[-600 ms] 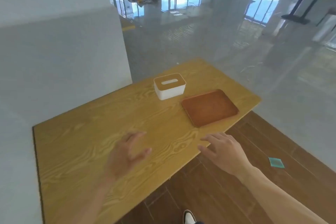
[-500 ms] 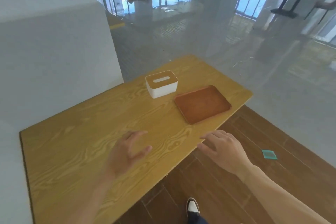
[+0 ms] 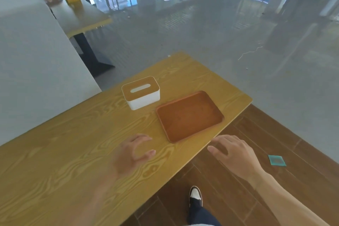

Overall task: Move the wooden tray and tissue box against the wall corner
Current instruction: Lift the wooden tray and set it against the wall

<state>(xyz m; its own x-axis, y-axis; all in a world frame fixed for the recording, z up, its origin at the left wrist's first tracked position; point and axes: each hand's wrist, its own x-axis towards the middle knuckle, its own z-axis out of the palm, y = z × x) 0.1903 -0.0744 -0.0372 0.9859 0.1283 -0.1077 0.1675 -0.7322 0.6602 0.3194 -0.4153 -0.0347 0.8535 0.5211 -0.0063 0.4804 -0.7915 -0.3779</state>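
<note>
The flat reddish-brown rectangular wooden tray [image 3: 189, 116] lies on the yellow wood-grain counter [image 3: 73, 152] just ahead of both empty, loosely spread hands, nearer the right hand [image 3: 233, 154] than the left hand [image 3: 131, 153], its long axis running toward the white wood-topped tissue box [image 3: 140, 92] and grey wall [image 3: 36, 71] beyond.

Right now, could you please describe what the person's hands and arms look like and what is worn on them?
Both forearms are bare as far as the picture shows, with no sleeves in view. The left hand and right hand wear no gloves; I see no rings, watch or wristband. The left forearm is blurred.
</note>
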